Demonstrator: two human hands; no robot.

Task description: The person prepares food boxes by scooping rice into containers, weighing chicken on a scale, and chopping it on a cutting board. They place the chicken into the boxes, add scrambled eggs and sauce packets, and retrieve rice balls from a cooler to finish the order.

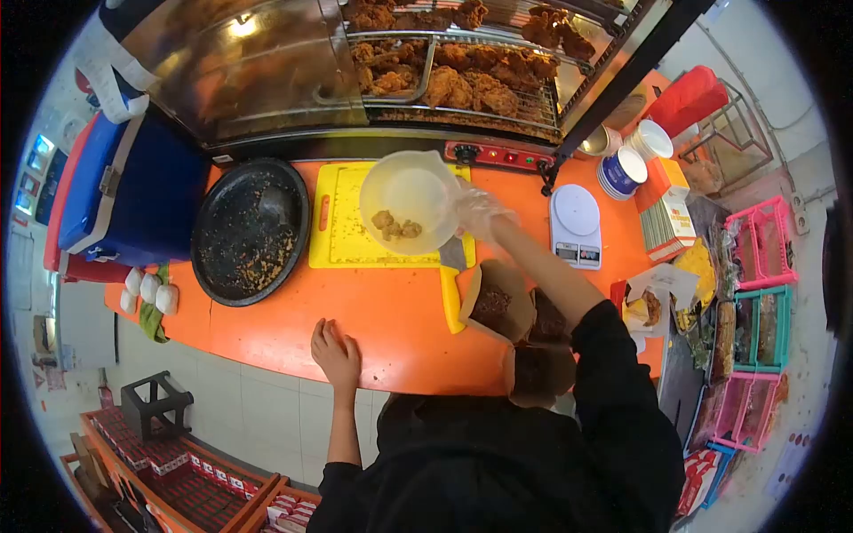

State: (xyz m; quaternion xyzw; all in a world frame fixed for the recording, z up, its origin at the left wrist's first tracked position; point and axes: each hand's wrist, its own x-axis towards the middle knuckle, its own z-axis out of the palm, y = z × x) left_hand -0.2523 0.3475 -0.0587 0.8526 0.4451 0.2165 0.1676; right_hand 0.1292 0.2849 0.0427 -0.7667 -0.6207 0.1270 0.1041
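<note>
My right hand [482, 211], in a clear plastic glove, grips the right rim of a translucent white bowl [409, 182]. A few small pieces of fried chicken [395, 226] lie at the bottom left of the bowl. Beneath it is a yellow cutting board [333, 249] scattered with crumbs. A knife with a yellow handle [451, 302] lies at the board's right corner, its blade partly covered by the bowl. Bare and holding nothing, my left hand [338, 354] is at the counter's front edge, fingers loosely apart. Brown paper boxes [498, 302] with dark contents stand below my right forearm.
A heated cabinet [462, 84] of fried chicken spans the back. Left are a black round tray [213, 233] with crumbs and a blue cooler box [133, 182]. Right are a white kitchen scale [576, 213], stacked paper cups [624, 171] and an open box [662, 286] with food.
</note>
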